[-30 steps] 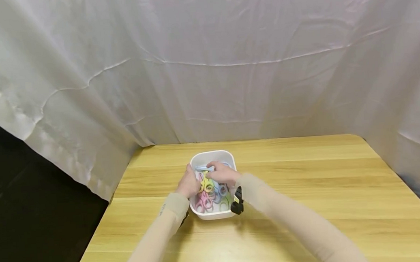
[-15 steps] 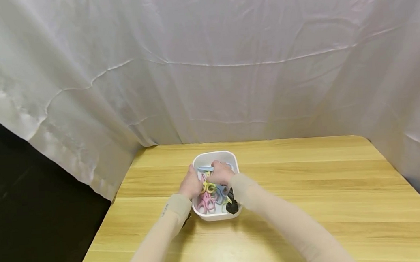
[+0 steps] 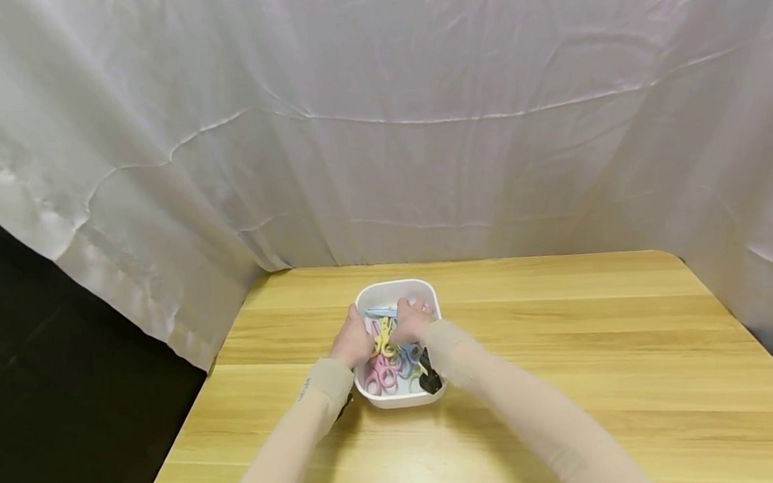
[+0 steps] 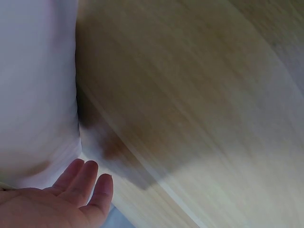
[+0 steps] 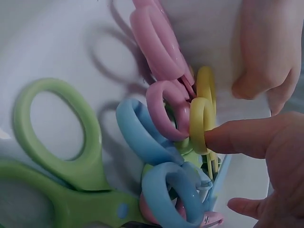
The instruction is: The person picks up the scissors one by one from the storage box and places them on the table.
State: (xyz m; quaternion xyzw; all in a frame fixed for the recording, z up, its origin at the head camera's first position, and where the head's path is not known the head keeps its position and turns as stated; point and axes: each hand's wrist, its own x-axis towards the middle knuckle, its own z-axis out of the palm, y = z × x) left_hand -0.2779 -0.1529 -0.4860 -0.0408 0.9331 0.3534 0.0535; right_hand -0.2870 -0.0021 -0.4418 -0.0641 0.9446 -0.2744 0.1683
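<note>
Two hands at a white bin of children's scissors

We see a white plastic bin [image 3: 401, 401] on the wood-grain table [image 3: 604, 376], with coloured scissors heaped inside it. The left hand [image 3: 353, 339] grasps the bin's left wall, its thumb inside and its fingers along the outside. The right hand [image 3: 411, 322] reaches into the bin; we see no grasp there, only loosely extended digits, one of which touches a loop of the yellow scissors [image 5: 199, 126].

Just beside that loop we find the pink scissors [image 5: 159, 45] and the blue scissors [image 5: 154, 190], their handles crowded together. The green scissors [image 5: 85, 206] lie with their big loops apart from the hand. Toward the bin's far side, we make out a pale-blue slender piece [image 3: 381, 311] next to the right fingers; its far end is hidden from us.

Behind the table we see a grey curtain [image 3: 454, 154]. Both arms wear beige sleeves [image 3: 279, 443], and a black wrist device [image 3: 430, 377] sits under the right wrist.
</note>
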